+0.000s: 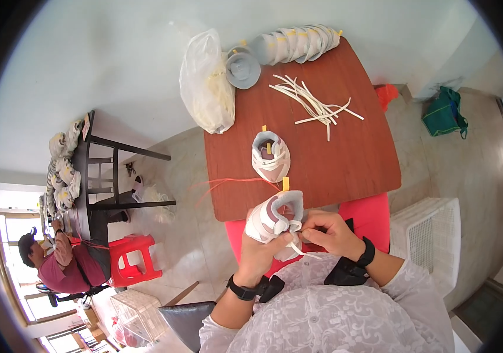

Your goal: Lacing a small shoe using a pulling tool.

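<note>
Close to my body, my left hand point(258, 254) is wrapped round a white and mauve shoe upper point(258, 222) with a grey lining and a yellow pull tab. My right hand point(332, 233) is closed at its throat, fingertips pinched on a white shoelace point(302, 252). One end of the lace hangs loose over my lap. Just beyond stands a second laced shoe upper point(271, 162) on the brown table point(345, 170). A red cord point(234, 180) runs between the two uppers and off the table's left side.
Loose white laces point(316, 107) lie mid-table. A row of nested uppers point(301, 45) and a plastic bag point(207, 88) line the far edge. At right are a white crate point(433, 235) and a green bag point(445, 113). Another person point(75, 267) works at a black table on the left.
</note>
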Tool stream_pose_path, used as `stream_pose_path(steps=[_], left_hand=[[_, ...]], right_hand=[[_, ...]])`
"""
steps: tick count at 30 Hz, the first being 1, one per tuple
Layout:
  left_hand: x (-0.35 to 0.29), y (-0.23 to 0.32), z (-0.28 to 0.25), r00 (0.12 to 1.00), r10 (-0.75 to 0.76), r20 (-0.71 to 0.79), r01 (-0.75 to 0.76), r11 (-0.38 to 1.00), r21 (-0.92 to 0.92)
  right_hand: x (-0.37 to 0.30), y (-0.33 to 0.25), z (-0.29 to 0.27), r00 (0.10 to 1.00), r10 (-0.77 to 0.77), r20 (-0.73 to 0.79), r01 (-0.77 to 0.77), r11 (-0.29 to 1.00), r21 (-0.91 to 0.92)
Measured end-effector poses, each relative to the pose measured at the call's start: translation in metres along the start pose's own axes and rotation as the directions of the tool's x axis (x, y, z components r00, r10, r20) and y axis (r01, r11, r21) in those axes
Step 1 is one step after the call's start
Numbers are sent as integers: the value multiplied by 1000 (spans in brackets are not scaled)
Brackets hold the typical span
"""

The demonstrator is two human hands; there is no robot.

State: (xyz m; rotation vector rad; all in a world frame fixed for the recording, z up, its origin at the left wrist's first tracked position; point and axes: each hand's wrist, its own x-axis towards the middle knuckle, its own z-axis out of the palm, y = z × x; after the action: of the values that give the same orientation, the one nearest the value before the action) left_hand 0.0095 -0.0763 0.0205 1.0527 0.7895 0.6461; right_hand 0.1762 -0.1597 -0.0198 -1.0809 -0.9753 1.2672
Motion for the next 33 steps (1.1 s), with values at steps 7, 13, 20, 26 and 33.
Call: stream_pose_path(steps=[7,13,20,26,33], left_hand=[[5,4,1,981,-157,114,169,980,-101],[1,11,2,945,-276,173,294,952,-83],[0,19,16,996,-45,82,15,945,328],[0,17,15,991,-45,128,12,970,243],[3,18,9,990,-65,123,45,986,160]], right_hand=[[-3,-8,-4,999,-40,36,42,998,-55],[-6,-33,-3,999,-47,13,49,979,-200],[-13,-41,8,965,-260,-30,175,727,-664],[-13,-34,1,827,551,110,-543,733,410],[-11,-47,-3,989,-126,-74,82,897,-434]])
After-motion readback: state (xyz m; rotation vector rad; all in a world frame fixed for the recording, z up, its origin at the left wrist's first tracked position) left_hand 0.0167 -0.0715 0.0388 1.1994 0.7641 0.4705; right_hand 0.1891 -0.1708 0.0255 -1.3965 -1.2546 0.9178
